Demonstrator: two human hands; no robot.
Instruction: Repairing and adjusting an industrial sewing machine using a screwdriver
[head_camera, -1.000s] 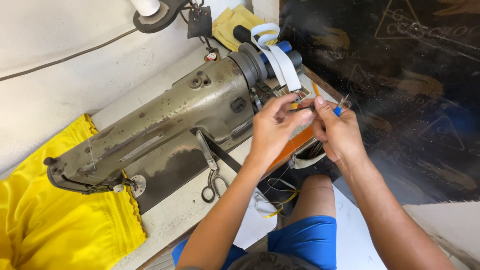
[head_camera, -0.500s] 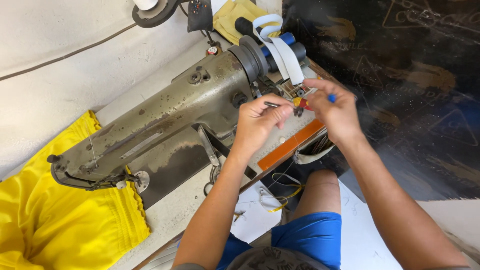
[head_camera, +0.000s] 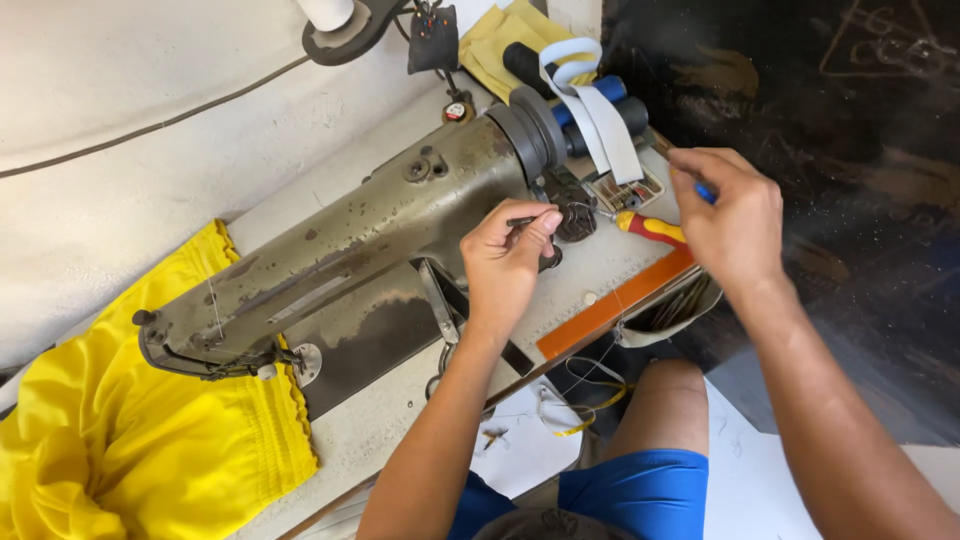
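Observation:
My left hand (head_camera: 505, 265) pinches a thin dark metal piece (head_camera: 520, 221) between thumb and fingers, right beside the wheel end of an old olive-grey sewing machine (head_camera: 350, 250). A slim tool with a blue end (head_camera: 705, 190) is gripped in my right hand (head_camera: 735, 220), which hovers at the table's right edge. Between the two hands a red and yellow screwdriver (head_camera: 650, 228) lies on the table, its tip pointing at the machine. A small open box of little parts (head_camera: 625, 190) sits just behind it.
Yellow cloth (head_camera: 130, 430) is bunched at the needle end on the left. Scissors (head_camera: 440, 310) lie under my left forearm on the pale table (head_camera: 400, 410). An orange ruler (head_camera: 620, 300) runs along the table's edge. A white strap (head_camera: 600, 110) hangs over dark and blue rolls.
My hands, close together a second ago, have drawn apart: the left one went toward the machine's wheel end, the right one out to the table's right edge.

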